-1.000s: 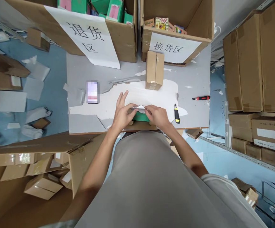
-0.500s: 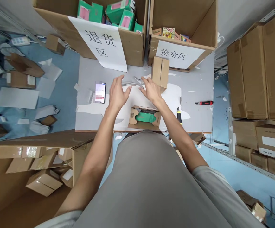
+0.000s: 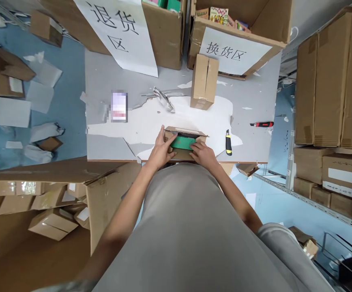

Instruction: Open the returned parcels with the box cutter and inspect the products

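Observation:
An open cardboard carton (image 3: 184, 155) lies at the table's front edge, close to my body. Inside it sits a green box (image 3: 182, 142), its top showing between the raised flaps. My left hand (image 3: 160, 150) is at the carton's left end, fingers and thumb bent around the green box's left end. Curled fingers of my right hand (image 3: 204, 154) grip the box's right end. My palms hide both ends of the carton. Farther back on the table lies a crumpled strip of silvery plastic (image 3: 164, 99), apart from both hands.
A closed small carton (image 3: 204, 83) stands behind. Two box cutters, yellow-black (image 3: 228, 142) and red-black (image 3: 262, 124), lie to the right; a phone (image 3: 119, 106) lies left. Large labelled boxes (image 3: 166, 44) line the back. A big bin (image 3: 103, 202) of cartons stands front left.
Both hands have come back from the plastic strip to the carton at the front edge and closed on the green box. The strip now lies loose on the table. The view has shifted.

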